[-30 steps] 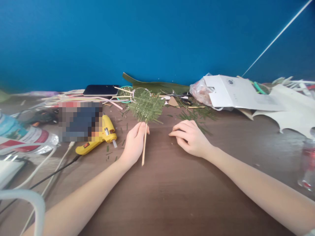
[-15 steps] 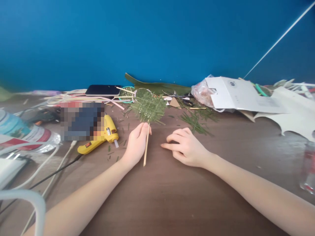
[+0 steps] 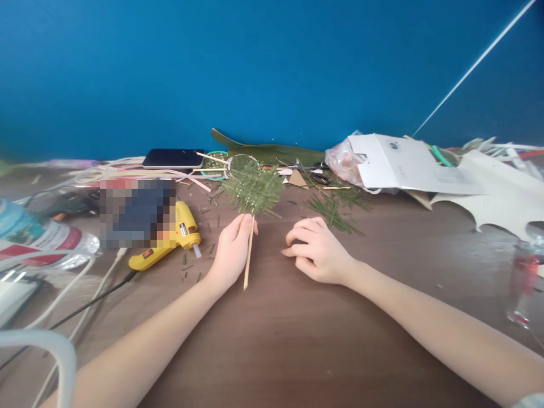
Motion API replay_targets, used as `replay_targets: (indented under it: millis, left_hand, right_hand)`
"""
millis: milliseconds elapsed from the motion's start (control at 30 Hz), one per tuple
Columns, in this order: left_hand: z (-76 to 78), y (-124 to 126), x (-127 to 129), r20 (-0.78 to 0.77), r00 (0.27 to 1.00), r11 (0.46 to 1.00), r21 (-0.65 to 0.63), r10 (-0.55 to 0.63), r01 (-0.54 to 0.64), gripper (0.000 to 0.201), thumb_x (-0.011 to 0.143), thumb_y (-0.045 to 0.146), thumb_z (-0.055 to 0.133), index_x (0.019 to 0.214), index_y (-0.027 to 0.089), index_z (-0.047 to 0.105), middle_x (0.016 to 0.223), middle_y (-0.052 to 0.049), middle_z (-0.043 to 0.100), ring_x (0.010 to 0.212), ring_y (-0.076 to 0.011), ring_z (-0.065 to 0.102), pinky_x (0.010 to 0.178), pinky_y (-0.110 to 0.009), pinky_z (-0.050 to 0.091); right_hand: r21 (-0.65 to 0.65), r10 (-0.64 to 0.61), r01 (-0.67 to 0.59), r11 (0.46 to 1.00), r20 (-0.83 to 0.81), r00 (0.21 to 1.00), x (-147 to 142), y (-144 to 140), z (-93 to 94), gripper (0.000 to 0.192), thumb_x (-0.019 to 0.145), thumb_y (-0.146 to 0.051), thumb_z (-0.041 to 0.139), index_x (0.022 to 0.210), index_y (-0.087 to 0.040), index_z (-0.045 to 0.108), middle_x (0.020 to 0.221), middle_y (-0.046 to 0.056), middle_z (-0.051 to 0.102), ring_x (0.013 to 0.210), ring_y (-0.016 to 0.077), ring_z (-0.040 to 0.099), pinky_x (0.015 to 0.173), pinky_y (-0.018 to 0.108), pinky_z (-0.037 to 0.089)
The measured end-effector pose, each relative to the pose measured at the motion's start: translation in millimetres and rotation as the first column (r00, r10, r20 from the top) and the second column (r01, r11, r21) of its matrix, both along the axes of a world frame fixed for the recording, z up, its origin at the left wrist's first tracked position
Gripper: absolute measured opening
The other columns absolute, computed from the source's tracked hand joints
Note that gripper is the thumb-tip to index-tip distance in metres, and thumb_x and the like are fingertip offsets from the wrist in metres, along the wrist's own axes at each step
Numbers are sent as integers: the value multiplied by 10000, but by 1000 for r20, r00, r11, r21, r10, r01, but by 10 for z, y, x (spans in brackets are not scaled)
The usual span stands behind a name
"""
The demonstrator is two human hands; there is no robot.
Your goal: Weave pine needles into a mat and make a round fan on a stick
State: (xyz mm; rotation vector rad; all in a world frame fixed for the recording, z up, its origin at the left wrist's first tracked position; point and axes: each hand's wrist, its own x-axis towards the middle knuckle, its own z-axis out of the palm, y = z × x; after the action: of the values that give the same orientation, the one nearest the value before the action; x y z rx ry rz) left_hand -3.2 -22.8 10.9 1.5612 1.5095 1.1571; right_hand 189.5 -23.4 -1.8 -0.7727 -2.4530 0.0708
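Note:
My left hand [image 3: 233,246] is closed on the thin wooden stick [image 3: 247,262] of a small fan woven from green leaf strips [image 3: 253,190]. The stick's bare end points toward me, and the leafy part spreads beyond my fingertips with ragged edges and pale specks. To the right, my right hand [image 3: 317,249] rests near the tabletop with fingers loosely bent and apart, holding nothing. Just beyond it lies a pile of cut green leaf strips [image 3: 334,209]. A yellow hot glue gun [image 3: 187,226] lies left of my left hand, partly covered by a blurred-out patch.
At the back are a black phone [image 3: 173,158], a long green leaf [image 3: 276,153] and scissors [image 3: 321,178]. A white box [image 3: 408,161] and cut white card [image 3: 497,192] sit on the right, near a clear container [image 3: 521,283]. A plastic bottle [image 3: 51,238] and cables [image 3: 97,297] crowd the left.
The whole view has shifted slightly. My right index finger has bent in a little; my left hand keeps its hold on the fan's stick.

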Motion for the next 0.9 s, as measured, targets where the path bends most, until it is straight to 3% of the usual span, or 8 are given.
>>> replay_targets:
  millis: [200, 333, 433, 533, 633, 733, 800, 900]
  left_hand:
    - [2, -4, 2, 10, 1000, 1000, 4, -13, 12, 335, 881, 332, 352, 591, 183, 428, 536, 39, 345, 529, -106, 336, 523, -221, 282]
    - [-2, 6, -8, 33, 999, 1000, -7, -2, 3, 330, 880, 340, 352, 599, 185, 429, 533, 41, 334, 519, -107, 325, 511, -222, 274]
    - [3, 7, -13, 36, 999, 1000, 1, 4, -4, 329, 879, 340, 351, 600, 186, 432, 536, 39, 340, 516, -108, 318, 517, -227, 279]
    - [6, 8, -14, 31, 999, 1000, 9, -9, 9, 331, 878, 339, 350, 596, 186, 432, 542, 35, 352, 524, -111, 328, 528, -230, 287]
    - [-6, 10, -17, 29, 999, 1000, -4, -20, 20, 332, 879, 349, 350, 603, 187, 436, 540, 37, 350, 525, -112, 337, 527, -230, 287]
    - [-27, 11, -25, 18, 999, 999, -25, -30, 30, 333, 885, 360, 343, 621, 189, 451, 544, 38, 355, 527, -114, 351, 530, -231, 294]
    - [-41, 14, -31, 7, 999, 999, -20, -32, 32, 333, 890, 365, 338, 634, 190, 459, 556, 36, 367, 538, -115, 367, 537, -231, 301]
    - [-54, 25, -39, -7, 999, 999, -2, -41, 41, 331, 892, 373, 336, 645, 191, 461, 569, 33, 380, 561, -119, 390, 547, -230, 307]
  right_hand:
    - [-117, -165, 172, 978, 65, 984, 35, 59, -6, 201, 854, -213, 472, 1004, -178, 601, 1043, 88, 579, 984, 227, 450, 793, 361, 329]
    - [-43, -440, 438, 898, -47, 897, 116, 126, -31, 236, 888, -148, 370, 923, -179, 602, 943, 92, 570, 889, 224, 461, 753, 360, 338]
    - [-77, -369, 367, 927, -8, 929, 144, 145, -19, 173, 874, -274, 467, 970, -194, 587, 970, 87, 565, 921, 233, 463, 783, 371, 347]
    - [-95, -312, 314, 945, 40, 949, 144, 165, 11, 154, 870, -258, 468, 930, -209, 601, 999, 83, 585, 956, 238, 471, 788, 373, 350]
    - [-133, -452, 438, 889, -104, 886, 176, 218, 39, 206, 880, -190, 394, 865, -201, 598, 860, 69, 621, 865, 221, 517, 758, 361, 369]
    - [-312, -547, 469, 826, -246, 800, 261, 339, 54, 189, 856, -192, 403, 913, -196, 583, 711, 27, 616, 724, 188, 565, 713, 324, 417]
    - [-356, -582, 487, 798, -243, 776, 333, 486, 71, 171, 818, -170, 436, 878, -185, 595, 756, 37, 645, 732, 190, 586, 705, 317, 435]
    - [-265, -615, 563, 782, -191, 765, 429, 808, 146, 197, 790, -137, 437, 856, -159, 621, 910, 86, 665, 849, 214, 598, 759, 332, 448]
